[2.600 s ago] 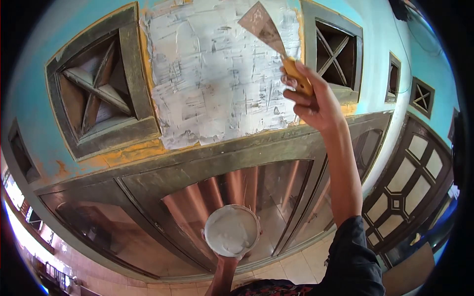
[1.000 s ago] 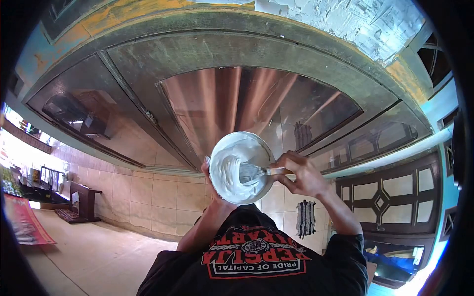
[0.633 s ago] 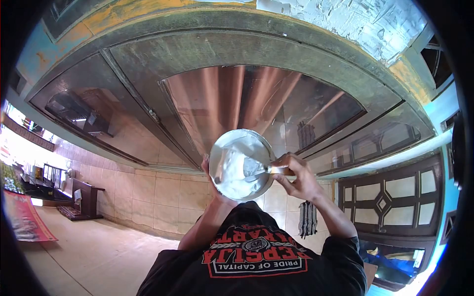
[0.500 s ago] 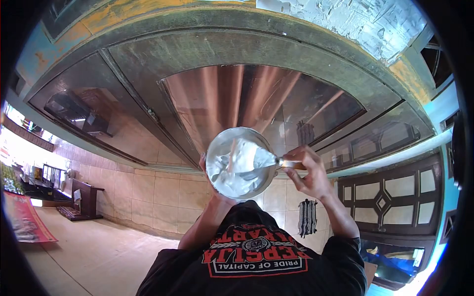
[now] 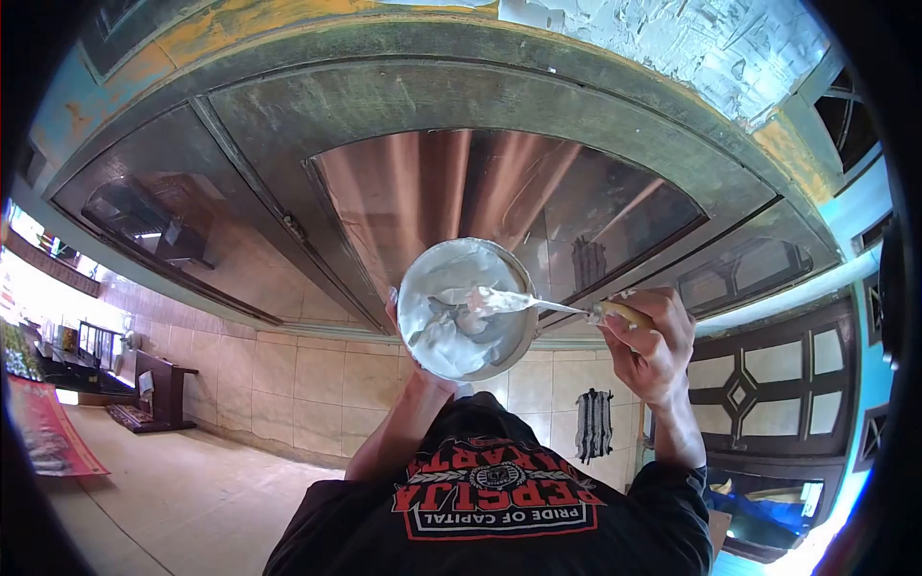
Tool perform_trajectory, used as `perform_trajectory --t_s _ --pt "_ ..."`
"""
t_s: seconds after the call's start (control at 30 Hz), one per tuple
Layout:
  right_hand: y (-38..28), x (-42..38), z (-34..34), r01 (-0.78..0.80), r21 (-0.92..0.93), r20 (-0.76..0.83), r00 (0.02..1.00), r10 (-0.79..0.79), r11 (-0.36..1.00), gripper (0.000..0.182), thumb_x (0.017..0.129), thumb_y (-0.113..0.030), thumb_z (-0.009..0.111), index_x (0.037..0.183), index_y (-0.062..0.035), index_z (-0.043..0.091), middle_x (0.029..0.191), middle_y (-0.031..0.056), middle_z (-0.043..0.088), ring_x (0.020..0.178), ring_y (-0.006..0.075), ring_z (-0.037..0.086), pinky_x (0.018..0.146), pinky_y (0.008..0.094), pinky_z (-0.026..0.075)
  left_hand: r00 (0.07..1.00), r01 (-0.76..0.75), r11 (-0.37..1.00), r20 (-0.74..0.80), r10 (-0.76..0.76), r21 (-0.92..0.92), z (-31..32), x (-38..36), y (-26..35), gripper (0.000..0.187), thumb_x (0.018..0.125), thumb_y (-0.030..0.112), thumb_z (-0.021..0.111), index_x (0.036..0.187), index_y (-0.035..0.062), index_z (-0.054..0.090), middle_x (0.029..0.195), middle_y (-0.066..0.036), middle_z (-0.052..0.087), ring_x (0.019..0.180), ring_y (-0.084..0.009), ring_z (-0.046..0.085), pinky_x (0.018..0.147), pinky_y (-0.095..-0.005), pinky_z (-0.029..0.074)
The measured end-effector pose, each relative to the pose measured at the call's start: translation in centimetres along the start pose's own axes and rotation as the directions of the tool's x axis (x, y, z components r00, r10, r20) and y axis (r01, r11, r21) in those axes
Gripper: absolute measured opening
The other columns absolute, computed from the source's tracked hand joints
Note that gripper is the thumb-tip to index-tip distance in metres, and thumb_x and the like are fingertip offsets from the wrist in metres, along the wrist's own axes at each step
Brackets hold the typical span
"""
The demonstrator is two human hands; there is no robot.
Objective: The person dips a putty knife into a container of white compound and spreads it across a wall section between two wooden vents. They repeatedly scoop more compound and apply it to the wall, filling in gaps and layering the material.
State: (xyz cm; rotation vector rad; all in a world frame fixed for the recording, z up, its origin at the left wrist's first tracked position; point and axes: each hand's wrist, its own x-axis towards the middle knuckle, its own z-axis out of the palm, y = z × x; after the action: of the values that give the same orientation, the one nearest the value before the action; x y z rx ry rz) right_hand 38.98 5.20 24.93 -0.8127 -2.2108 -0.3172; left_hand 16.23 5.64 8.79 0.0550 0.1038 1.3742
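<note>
A round bowl (image 5: 520, 339) holds thick white paste (image 5: 453, 349). My left hand (image 5: 394, 309) grips the bowl at its left side, with most of the fingers hidden beneath or behind it. My right hand (image 5: 656, 346) is wrapped round the handle of a putty knife (image 5: 562, 306), to the right of the bowl. The knife reaches leftward over the bowl, its blade coated with white paste. Some paste also clings near the handle.
Windows with dark frames (image 5: 461, 91) and a pinkish curtain (image 5: 432, 187) stand ahead. White-coated wall (image 5: 701, 48) shows at the upper right. A striped mat (image 5: 594, 423) lies on the tiled floor; a dark wooden stand (image 5: 163, 389) is at the left.
My right hand has moved right and turned, drawing the putty knife partly back from the bowl. Its blade now appears narrower, seen more edge-on. The bowl has shifted slightly.
</note>
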Motion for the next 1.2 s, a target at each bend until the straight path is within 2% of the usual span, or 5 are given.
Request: perform_trajectory --t_s 0.17,0.4,0.53,0.8,1.2 --pt "-0.2 0.0 -0.2 0.016 0.026 -0.046 0.999 -0.015 1.000 0.034 0.069 -0.004 0.083 0.091 -0.0162 0.059 0.091 0.0020 0.063 0.074 0.0188 0.062 0.051 0.0293 0.049 0.998 0.014 0.993 -0.061 -0.022 -0.117 -0.1 0.0 0.1 0.082 0.085 0.075 0.045 0.142 0.0163 0.047 0.144 -0.013 0.046 0.127 -0.0371 0.047 0.104 -0.0600 0.040" --pt "-0.1 -2.4 3.4 -0.142 0.045 0.194 0.972 0.131 0.989 0.027 0.077 -0.012 0.075 0.100 -0.0173 0.062 0.094 -0.0003 0.066 0.074 0.0180 0.066 0.050 0.0310 0.054 0.998 0.054 0.961 0.037 -0.046 -0.272 -0.5 1.1 0.4 0.083 0.083 0.076 0.047 0.140 0.0145 0.049 0.141 -0.012 0.050 0.123 -0.0358 0.051 0.102 -0.0583 0.043" --pt "-0.6 -2.7 4.0 -0.182 0.027 0.171 0.970 0.175 0.983 0.025 0.080 -0.014 0.074 0.101 -0.0165 0.061 0.094 -0.0006 0.066 0.075 0.0183 0.066 0.051 0.0310 0.055 0.999 -0.032 0.999 -0.006 0.032 0.030 -1.0 2.3 0.5 0.076 0.086 0.072 0.046 0.133 0.0125 0.055 0.132 -0.009 0.058 0.116 -0.0329 0.056 0.096 -0.0526 0.048" --pt "-1.0 -2.5 3.3 -0.173 -0.047 0.146 0.973 0.178 0.984 0.023 0.081 -0.015 0.073 0.101 -0.0156 0.061 0.094 -0.0025 0.065 0.077 0.0182 0.066 0.052 0.0314 0.054 0.991 -0.068 0.994 0.118 0.058 0.084 -2.2 4.0 0.7 0.073 0.090 0.070 0.041 0.132 0.0120 0.056 0.130 -0.009 0.059 0.116 -0.0314 0.057 0.096 -0.0501 0.049" --pt "-1.5 -2.1 2.9 -0.181 -0.035 0.134 0.974 0.184 0.983 0.025 0.081 -0.013 0.075 0.102 -0.0157 0.061 0.094 0.0023 0.066 0.079 0.0212 0.068 0.053 0.0334 0.055 0.994 -0.022 0.991 0.107 0.008 0.132 -0.6 3.3 0.2 0.074 0.091 0.071 0.038 0.135 0.0140 0.053 0.134 -0.009 0.056 0.119 -0.0313 0.054 0.099 -0.0502 0.047"
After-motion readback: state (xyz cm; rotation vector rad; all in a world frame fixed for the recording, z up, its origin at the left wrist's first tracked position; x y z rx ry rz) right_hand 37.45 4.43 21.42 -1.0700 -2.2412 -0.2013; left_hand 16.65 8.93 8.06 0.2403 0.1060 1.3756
